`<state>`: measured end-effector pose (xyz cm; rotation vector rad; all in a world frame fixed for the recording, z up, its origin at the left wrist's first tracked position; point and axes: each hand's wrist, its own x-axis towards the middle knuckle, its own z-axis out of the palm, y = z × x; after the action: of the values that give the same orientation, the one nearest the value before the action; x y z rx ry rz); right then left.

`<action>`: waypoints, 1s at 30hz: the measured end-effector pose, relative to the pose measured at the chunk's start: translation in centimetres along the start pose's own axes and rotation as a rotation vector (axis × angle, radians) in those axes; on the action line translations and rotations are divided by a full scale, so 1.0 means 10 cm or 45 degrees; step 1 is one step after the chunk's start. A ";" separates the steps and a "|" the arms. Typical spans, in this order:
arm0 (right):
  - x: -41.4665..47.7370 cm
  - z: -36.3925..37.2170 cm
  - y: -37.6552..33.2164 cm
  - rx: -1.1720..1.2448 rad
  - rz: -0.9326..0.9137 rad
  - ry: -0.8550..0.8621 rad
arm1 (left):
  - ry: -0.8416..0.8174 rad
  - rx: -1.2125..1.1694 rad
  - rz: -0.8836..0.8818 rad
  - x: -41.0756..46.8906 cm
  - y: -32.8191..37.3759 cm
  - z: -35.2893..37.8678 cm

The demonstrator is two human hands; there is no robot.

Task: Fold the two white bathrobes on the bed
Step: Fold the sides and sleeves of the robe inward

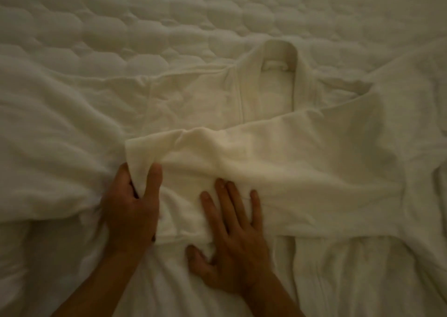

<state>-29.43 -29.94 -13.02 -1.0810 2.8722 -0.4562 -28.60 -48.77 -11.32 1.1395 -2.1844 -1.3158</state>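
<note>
A white bathrobe (198,99) lies spread on the bed, its collar toward the far side. Its right sleeve (278,145) is laid across the chest toward the left. My left hand (131,207) pinches the cuff end of that sleeve between thumb and fingers. Fingers apart, my right hand (232,239) presses flat on the sleeve's lower edge, just right of the left hand. More white cloth (416,94) lies at the right edge; whether it is the second robe I cannot tell.
The quilted white mattress cover (145,21) fills the far half of the view. Rumpled white fabric (43,152) lies at the left. The light is dim.
</note>
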 end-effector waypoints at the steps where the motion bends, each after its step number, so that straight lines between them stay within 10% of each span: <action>1: -0.01 0.01 -0.01 -0.001 -0.001 0.000 | -0.021 -0.015 -0.025 0.00 0.00 -0.01; 7: -0.03 -0.02 -0.01 0.020 0.003 0.032 | -0.062 -0.194 -0.229 0.12 0.04 -0.02; 12: -0.07 -0.04 0.00 0.066 -0.055 0.115 | 0.331 -0.531 -0.369 0.04 0.09 0.00; 30: -0.04 -0.02 0.04 0.092 -0.007 0.072 | -0.040 -0.446 -0.392 0.24 0.11 0.00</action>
<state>-29.35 -29.36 -13.00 -1.0820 2.8767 -0.5952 -30.61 -50.40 -10.64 1.3494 -1.7473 -1.7694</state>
